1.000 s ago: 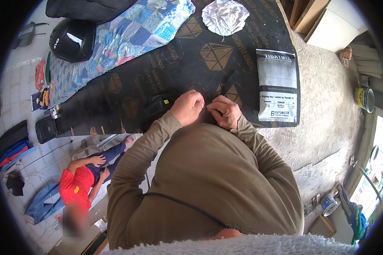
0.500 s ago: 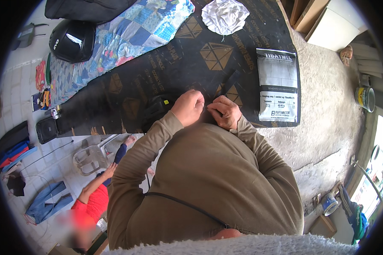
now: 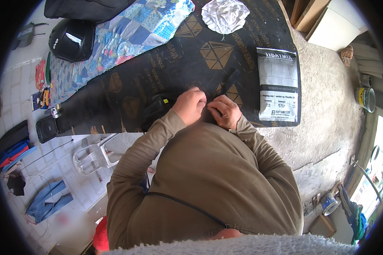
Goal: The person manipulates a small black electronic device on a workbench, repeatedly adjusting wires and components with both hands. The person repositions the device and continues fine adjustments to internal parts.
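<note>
Close to my body, at the near edge of the black printed plywood table (image 3: 157, 70), my two hands work side by side. My left hand (image 3: 190, 105) is closed, its fingers curled inward and pressed together. Beside it, almost touching, my right hand (image 3: 225, 112) has its thumb and forefinger in a pinch. Whatever lies between the fingertips is too small or too dark to make out. Left of my left hand rests a black item with a yellow tag (image 3: 166, 101). Beyond my right hand a dark strip (image 3: 229, 81) lies on the board.
A grey-and-white printed packet (image 3: 278, 80) lies at the table's right end, a crumpled white cloth (image 3: 225, 16) at the far side. Patchwork fabric (image 3: 127, 40) and a black helmet (image 3: 72, 40) occupy the far left. A white plastic chair (image 3: 91, 159) and jeans (image 3: 49, 202) are at lower left.
My left hand has shifted slightly right, closer to my right hand, which stays put. At lower left the person in red has moved back, mostly behind my left arm.
</note>
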Motion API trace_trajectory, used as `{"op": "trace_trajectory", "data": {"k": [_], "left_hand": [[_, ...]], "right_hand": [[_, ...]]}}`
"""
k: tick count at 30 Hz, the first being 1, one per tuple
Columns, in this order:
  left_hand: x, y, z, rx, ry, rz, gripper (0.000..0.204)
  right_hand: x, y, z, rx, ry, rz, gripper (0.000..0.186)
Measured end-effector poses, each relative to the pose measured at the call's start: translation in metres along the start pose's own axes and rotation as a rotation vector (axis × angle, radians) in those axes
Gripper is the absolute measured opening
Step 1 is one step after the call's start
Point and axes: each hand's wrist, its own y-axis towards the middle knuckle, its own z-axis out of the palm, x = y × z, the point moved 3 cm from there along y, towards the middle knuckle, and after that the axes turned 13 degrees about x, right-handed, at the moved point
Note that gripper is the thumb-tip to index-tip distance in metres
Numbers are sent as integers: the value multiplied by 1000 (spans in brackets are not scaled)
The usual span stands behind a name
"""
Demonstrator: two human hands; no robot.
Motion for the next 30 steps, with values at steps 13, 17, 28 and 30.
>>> {"op": "trace_trajectory", "data": {"k": [13, 17, 28, 30], "left_hand": [[-8, 6, -1, 6, 108, -98, 5], [-4, 3, -3, -11, -8, -87, 5], [-2, 4, 0, -9, -2, -109, 5], [-2, 4, 2, -16, 14, -122, 5]], "right_hand": [[-1, 2, 3, 47, -194, -55, 22], [-5, 1, 6, 60, -77, 54, 21], [-16, 2, 11, 5, 5, -26, 22], [-16, 2, 11, 2, 18, -18, 21]]}}
